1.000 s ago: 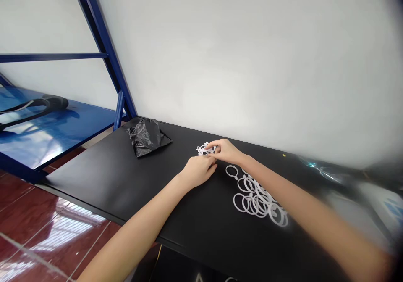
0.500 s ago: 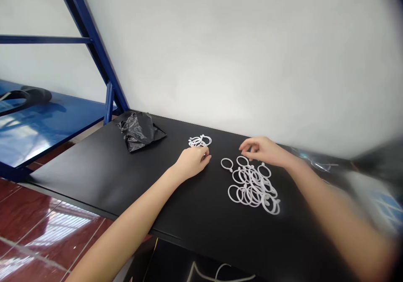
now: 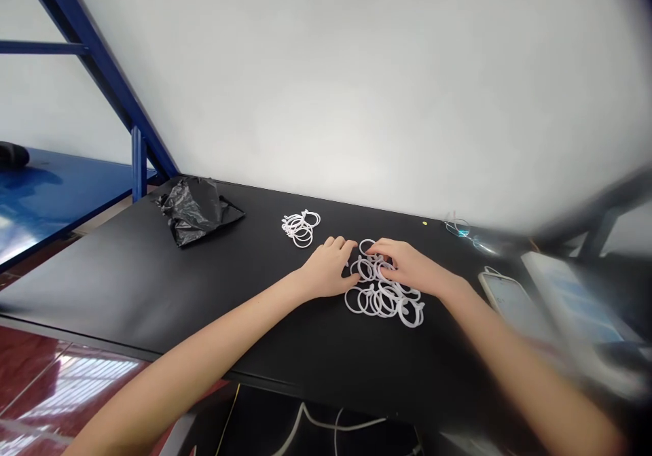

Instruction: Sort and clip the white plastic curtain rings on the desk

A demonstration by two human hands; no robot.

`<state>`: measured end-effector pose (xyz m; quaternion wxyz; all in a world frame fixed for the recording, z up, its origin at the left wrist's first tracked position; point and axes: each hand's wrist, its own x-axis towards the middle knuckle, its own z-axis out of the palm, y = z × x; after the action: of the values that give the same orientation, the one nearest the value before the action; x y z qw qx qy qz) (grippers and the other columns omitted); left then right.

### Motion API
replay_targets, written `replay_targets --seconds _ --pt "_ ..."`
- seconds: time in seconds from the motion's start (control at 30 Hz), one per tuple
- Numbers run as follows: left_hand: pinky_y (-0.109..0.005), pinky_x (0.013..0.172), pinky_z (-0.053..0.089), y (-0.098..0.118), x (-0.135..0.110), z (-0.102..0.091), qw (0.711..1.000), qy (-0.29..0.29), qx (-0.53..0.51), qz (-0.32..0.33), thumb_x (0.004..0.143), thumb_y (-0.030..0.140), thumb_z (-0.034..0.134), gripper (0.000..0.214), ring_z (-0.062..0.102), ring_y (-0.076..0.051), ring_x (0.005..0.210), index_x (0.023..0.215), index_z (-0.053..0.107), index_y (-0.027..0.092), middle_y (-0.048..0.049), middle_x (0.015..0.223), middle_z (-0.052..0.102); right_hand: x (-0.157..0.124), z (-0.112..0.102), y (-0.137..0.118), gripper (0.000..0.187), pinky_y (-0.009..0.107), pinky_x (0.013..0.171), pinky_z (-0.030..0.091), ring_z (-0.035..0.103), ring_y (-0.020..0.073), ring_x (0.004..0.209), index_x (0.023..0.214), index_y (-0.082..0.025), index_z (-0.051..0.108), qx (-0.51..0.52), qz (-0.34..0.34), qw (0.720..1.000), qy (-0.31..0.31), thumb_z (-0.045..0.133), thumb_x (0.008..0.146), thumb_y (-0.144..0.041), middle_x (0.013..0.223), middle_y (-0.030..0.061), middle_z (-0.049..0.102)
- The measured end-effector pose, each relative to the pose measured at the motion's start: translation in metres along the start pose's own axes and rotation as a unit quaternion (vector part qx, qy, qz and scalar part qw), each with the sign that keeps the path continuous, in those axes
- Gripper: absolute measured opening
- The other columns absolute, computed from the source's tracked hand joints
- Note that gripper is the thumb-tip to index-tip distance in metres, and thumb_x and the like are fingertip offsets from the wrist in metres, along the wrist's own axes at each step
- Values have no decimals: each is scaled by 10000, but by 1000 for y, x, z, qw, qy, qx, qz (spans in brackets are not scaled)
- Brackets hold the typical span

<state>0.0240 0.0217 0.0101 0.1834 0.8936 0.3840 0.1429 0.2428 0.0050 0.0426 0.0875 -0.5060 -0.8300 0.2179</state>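
Observation:
Several loose white plastic rings [image 3: 383, 297] lie in a heap on the black table [image 3: 153, 286]. My right hand [image 3: 405, 266] rests on top of the heap with its fingers bent over the rings at the far side. My left hand [image 3: 329, 268] lies at the heap's left edge, fingers curled and touching the nearest rings. A smaller bundle of joined white rings [image 3: 300, 227] sits apart on the table, further back and to the left of both hands.
A crumpled black plastic bag [image 3: 193, 208] lies at the table's back left. A phone [image 3: 514, 300] and a blurred flat device [image 3: 575, 300] sit at the right. A blue metal rack [image 3: 76, 177] stands to the left. Cables hang under the table's front edge.
My left hand let go of the small ring bundle and moved right to the loose heap. My right hand came down onto the heap. The camera swung to the right.

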Motion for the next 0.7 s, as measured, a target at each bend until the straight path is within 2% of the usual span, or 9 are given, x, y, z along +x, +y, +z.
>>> replay_targets --seconds 0.17,0.33,0.53,0.7 --pt "-371 845 500 -1 8 1 999 -15 -30 -25 805 229 579 433 562 -269 1006 1223 517 140 -91 1024 624 14 0 -4 293 257 643 425 568 160 729 949 -176 642 -23 22 999 -14 525 705 -65 843 30 637" --pt "-273 669 482 -11 5 1 996 0 -82 -42 754 114 513 404 609 -180 790 1153 541 169 -22 878 633 22 -10 -6 177 254 626 394 561 160 713 756 -172 619 -44 55 997 -30 550 642 -55 820 33 650" --pt "-269 639 452 -16 1 2 996 41 -72 -42 718 76 503 416 595 -173 741 1117 566 172 -13 820 602 26 -13 -7 170 260 636 386 574 177 767 763 -182 596 -78 72 993 -55 552 649 -64 877 44 649" --pt "-272 673 450 -16 -1 -7 989 80 -116 -37 738 83 522 310 573 -157 729 1021 606 178 -17 829 581 25 -10 -4 126 254 552 348 507 139 625 693 -187 548 -75 86 992 -51 539 635 -75 758 14 608"
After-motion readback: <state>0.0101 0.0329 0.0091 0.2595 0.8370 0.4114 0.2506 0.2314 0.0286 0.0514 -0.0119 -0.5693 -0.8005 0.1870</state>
